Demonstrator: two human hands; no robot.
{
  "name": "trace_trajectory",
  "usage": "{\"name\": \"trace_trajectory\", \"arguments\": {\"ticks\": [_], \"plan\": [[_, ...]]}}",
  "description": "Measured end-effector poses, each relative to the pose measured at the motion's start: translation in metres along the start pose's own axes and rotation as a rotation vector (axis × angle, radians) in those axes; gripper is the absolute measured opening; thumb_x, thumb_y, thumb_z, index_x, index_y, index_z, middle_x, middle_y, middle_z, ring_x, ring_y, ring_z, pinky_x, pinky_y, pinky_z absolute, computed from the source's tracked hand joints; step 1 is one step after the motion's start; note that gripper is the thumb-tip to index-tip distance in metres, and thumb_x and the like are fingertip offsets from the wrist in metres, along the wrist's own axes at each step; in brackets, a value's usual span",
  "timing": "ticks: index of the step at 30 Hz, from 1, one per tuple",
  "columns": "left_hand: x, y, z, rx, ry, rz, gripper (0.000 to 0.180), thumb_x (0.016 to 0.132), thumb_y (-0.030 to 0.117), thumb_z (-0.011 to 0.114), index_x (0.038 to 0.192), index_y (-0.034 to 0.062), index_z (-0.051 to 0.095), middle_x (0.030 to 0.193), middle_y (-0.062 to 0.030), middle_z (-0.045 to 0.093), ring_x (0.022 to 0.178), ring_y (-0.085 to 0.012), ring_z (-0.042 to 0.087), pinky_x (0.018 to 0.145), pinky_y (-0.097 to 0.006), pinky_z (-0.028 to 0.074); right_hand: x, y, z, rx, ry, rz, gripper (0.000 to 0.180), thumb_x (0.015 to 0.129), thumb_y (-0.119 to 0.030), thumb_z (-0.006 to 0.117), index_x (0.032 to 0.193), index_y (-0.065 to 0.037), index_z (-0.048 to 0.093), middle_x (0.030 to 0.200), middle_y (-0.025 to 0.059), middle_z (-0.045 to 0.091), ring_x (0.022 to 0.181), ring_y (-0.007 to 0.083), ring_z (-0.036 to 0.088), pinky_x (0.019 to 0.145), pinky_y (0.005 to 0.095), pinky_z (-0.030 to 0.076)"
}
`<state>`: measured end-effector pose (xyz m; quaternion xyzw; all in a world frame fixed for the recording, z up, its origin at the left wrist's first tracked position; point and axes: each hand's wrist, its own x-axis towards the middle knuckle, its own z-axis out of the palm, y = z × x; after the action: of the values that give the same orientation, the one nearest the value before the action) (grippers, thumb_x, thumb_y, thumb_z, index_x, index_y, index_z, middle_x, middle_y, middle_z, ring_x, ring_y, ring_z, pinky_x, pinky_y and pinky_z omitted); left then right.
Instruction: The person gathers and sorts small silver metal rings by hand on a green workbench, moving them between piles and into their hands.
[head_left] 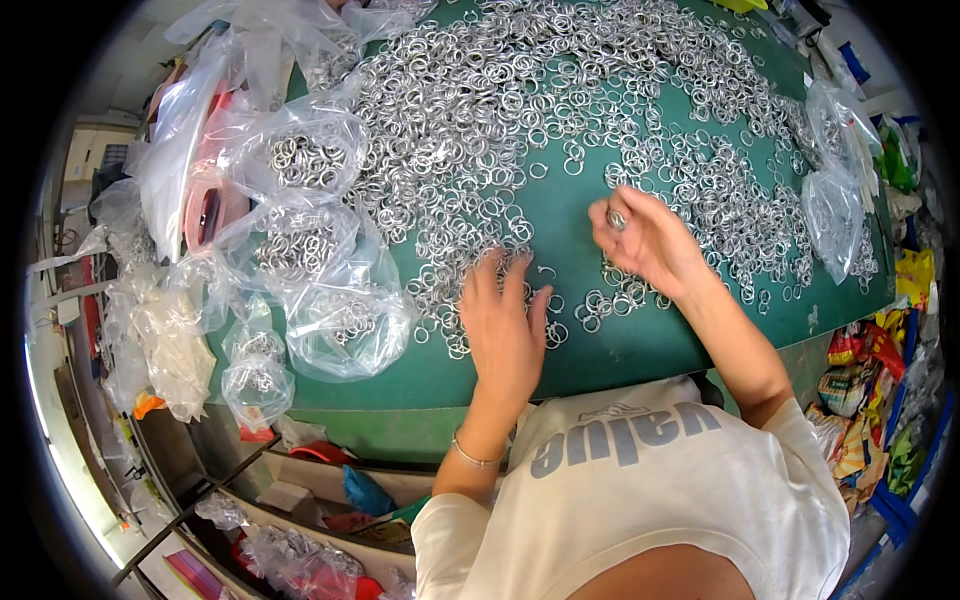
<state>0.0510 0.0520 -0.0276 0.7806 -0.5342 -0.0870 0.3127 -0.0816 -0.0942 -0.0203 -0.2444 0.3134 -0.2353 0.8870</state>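
- White shirt [680, 490] fills the near edge, with both bare forearms reaching out from it over a green table [600, 350].
- Left hand [503, 325] lies flat, palm down, fingers spread, on the near edge of the rings [520, 100]; it grips nothing, and its fingertips touch loose rings.
- Right hand [645, 240] is raised just above the table, thumb and fingers pinching a small stack of rings [617, 218].
- Judged from this, the step in hand is gathering: one hand rakes rings near while the other collects them.
- Next pick likely calls for a fine pinch on a single ring from the small cluster [610, 300] between the hands, without dropping the stack.
- Farther left, clear bags [330, 250] hold more rings; another bag [835, 200] lies at the right.
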Motion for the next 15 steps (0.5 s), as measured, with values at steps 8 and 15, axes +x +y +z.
{"name": "trace_trajectory", "arguments": {"ticks": [8,15], "plan": [[-0.002,-0.014,0.028,0.218,-0.073,0.131,0.036,0.073,0.004,0.059,0.109,0.0041,0.056,0.12,-0.0153,0.048,0.114,-0.0342,0.041,0.096,-0.049,0.029,0.089,0.017,-0.01,-1.806,0.09,-0.836,0.015,0.083,-0.021,0.06,0.086,-0.007,0.054,0.059,0.0068,0.051,0.046,0.0244,0.046,0.045,0.0341,0.037],[-0.02,0.008,0.039,-0.373,-0.126,0.186,0.038,0.068,-0.016,0.048,0.099,0.0023,0.061,0.119,-0.0163,0.048,0.114,-0.0364,0.044,0.097,-0.045,0.034,0.069,0.003,0.006,-0.803,-0.178,-0.312,0.021,0.087,-0.021,0.05,0.074,-0.005,0.051,0.061,-0.0021,0.046,0.052,0.0065,0.041,0.041,0.0229,0.03]]}}
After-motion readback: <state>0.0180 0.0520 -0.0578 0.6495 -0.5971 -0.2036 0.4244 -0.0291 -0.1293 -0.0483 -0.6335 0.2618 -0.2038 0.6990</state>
